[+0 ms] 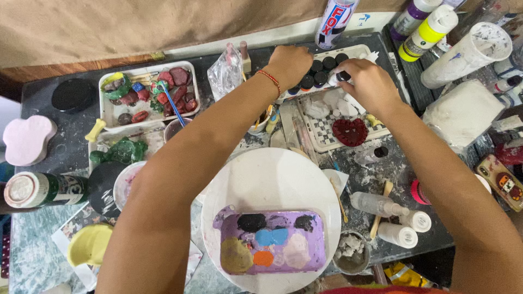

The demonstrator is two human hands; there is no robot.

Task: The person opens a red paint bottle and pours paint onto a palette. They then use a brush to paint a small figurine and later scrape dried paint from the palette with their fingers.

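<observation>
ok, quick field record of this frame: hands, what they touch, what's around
left hand: fist resting on the paint-pot tray
right hand: fingers pinching one small black-capped pot
below hands: checkered tray with white casts and a red heart piece
near body: white plate bearing a purple palette with paint blobs
left side: white tray of red pieces
wrist: red bracelet

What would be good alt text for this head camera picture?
Both hands reach across a cluttered craft table to a tray of small black-capped paint pots: the left hand rests on it, the right hand grips one pot. Nearer lies a purple palette on a white plate.
</observation>
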